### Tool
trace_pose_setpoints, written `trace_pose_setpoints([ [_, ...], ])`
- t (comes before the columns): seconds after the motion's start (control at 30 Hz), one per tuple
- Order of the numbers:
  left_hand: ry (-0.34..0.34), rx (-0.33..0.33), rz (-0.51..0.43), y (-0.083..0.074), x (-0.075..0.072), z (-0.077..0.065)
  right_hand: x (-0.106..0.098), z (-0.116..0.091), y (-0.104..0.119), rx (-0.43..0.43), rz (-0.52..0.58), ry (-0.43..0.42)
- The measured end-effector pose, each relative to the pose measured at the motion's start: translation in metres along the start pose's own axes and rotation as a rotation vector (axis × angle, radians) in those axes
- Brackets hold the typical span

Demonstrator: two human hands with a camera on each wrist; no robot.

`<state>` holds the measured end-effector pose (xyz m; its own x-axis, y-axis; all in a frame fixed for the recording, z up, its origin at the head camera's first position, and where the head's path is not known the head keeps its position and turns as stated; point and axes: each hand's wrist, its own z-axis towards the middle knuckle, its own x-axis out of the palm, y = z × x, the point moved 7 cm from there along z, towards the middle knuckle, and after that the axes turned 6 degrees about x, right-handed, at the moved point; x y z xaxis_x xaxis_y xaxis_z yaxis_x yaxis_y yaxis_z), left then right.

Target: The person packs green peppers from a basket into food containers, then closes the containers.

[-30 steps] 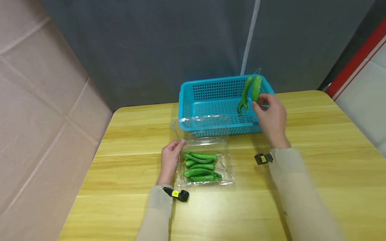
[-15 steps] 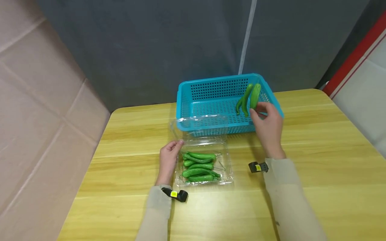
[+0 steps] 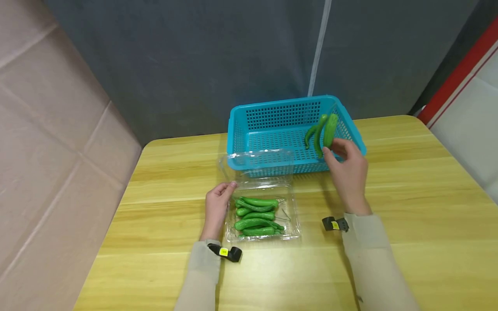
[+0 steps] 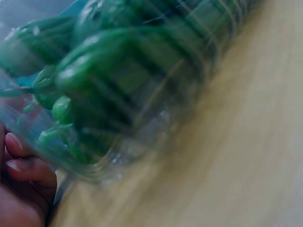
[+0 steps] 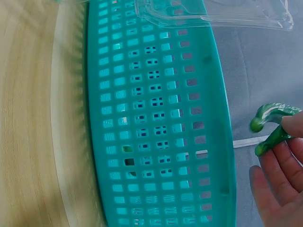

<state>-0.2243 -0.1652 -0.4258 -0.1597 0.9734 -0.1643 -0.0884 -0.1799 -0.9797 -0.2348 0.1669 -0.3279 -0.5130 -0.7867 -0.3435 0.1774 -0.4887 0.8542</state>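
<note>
A clear plastic clamshell box (image 3: 292, 216) sits with its lid raised on the wood-look table. Several long green peppers (image 3: 256, 215) lie inside it, some with thin stalks. At the box's upper left corner, my left hand (image 3: 218, 207) pinches the rim; the left wrist view has its curled fingers (image 4: 33, 170) by the clear wall. Over the right end of a blue basket (image 3: 272, 140), my right hand (image 3: 348, 172) holds a pale green pepper (image 3: 330, 129) and a darker one (image 3: 320, 136), whose ends (image 5: 261, 149) show near the thumb. Another curved pepper (image 3: 309, 136) appears lower, seemingly inside the basket.
The raised clear lid (image 3: 260, 166) leans against the basket's front wall. Behind the table (image 3: 171, 224) hangs a grey cloth (image 3: 194, 69), with a pale padded wall (image 3: 58, 151) on the left. Black wrist cameras (image 3: 229, 252) are strapped to both sleeves.
My right hand has come down and slightly nearer with the two peppers, which now sit lower over the basket. The left hand keeps its hold on the box. The head view has shifted a little.
</note>
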Motion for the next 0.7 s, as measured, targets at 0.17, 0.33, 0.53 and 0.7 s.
trace_pose_setpoints([
  [0.17, -0.001, -0.003, -0.005, 0.001, -0.001, 0.001, -0.001, -0.002, -0.001, 0.002, 0.0, 0.014],
  [0.33, -0.013, 0.004, 0.005, 0.001, -0.003, 0.002, -0.001, -0.001, -0.001, -0.014, 0.014, 0.044],
  [0.53, 0.007, 0.002, -0.001, 0.001, -0.001, 0.002, -0.005, -0.002, 0.002, -0.044, 0.039, 0.126],
  [0.7, 0.001, 0.001, 0.002, 0.0, -0.001, 0.001, -0.007, -0.003, 0.011, -0.139, 0.053, 0.187],
])
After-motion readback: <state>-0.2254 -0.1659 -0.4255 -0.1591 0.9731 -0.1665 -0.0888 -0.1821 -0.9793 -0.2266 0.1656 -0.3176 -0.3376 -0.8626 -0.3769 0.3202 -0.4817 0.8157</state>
